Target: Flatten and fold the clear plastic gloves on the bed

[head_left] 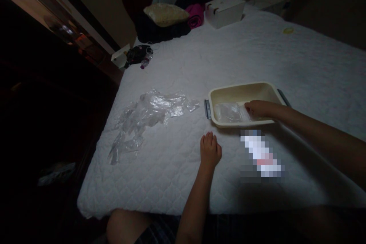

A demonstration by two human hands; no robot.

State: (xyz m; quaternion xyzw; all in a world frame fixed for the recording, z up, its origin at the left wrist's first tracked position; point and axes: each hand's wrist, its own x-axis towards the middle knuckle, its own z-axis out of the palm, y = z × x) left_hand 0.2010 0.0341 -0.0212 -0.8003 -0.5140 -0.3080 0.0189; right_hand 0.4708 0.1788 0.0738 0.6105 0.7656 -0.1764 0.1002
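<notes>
A cream plastic tub [225, 92] sits on the white quilted mattress [177, 167], right of centre. Inside it lies a clear plastic bag [230, 112]. My right hand [259, 108] reaches into the tub from the right, its fingers closed on the bag's right edge. My left hand [210, 150] rests flat on the mattress just in front of the tub, fingers together and stretched out, holding nothing. A pile of crumpled clear plastic bags [143, 116] lies spread to the left.
A blurred white object [261, 155] lies in front of the tub. At the far end stand a white box [224, 10], a beige cushion [166, 14], pink cloth [196, 15] and dark clothing. Small items [137, 55] sit at the far left corner. The mattress edge drops off left.
</notes>
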